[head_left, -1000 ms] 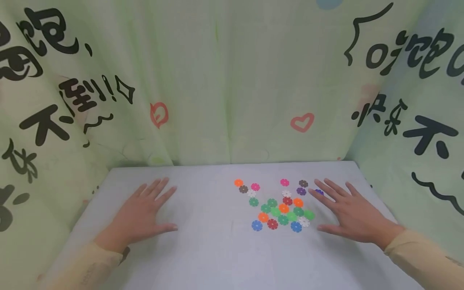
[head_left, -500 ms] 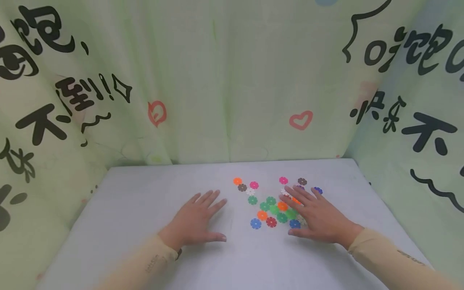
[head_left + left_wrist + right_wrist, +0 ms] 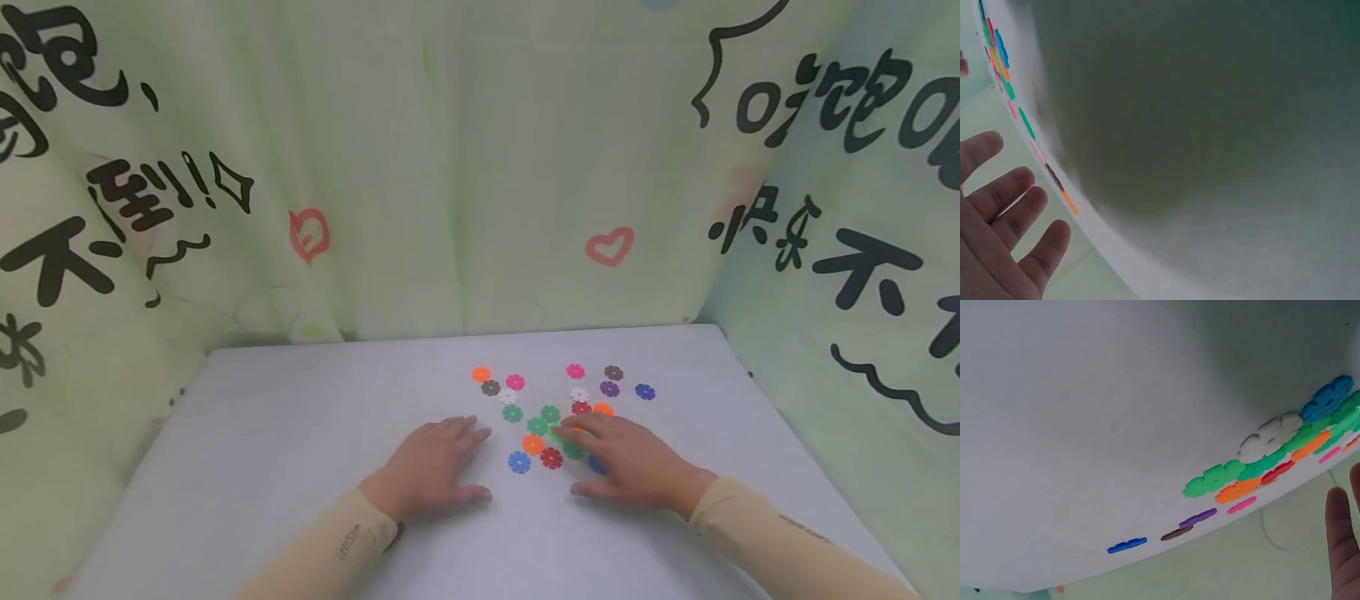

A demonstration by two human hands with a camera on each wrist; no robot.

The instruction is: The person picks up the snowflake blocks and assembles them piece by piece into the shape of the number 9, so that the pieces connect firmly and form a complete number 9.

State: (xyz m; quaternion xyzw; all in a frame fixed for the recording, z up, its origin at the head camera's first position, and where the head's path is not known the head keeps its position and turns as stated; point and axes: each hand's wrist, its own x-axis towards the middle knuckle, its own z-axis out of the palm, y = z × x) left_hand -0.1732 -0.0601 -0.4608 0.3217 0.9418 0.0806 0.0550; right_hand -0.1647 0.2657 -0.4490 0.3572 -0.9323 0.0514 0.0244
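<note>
Flat, notched flower-shaped discs in many colours lie on the white table, right of centre in the head view. Over their right part hovers my right hand [image 3: 637, 462], fingers spread and slightly bent, hiding several discs. My left hand [image 3: 431, 467] is just left of the group, thumb apart from the fingers, holding nothing. Between the hands lie a blue disc [image 3: 519, 462], a red disc [image 3: 551, 458] and an orange disc [image 3: 532, 444]. The right wrist view shows a white disc [image 3: 1272, 434] beside a light green disc [image 3: 1213, 479]. Whether the right fingertips touch any disc, I cannot tell.
The white table [image 3: 300, 417] reaches back to a pale green curtain [image 3: 390, 167] with black lettering and red hearts. Similar cloth hangs at both sides. Toward the back right lie a purple disc [image 3: 610, 388] and a dark blue disc [image 3: 645, 392].
Both hands have moved inward from the table's sides, the left going right and the right going left over the discs. The head view has shifted slightly. The visible discs keep their arrangement.
</note>
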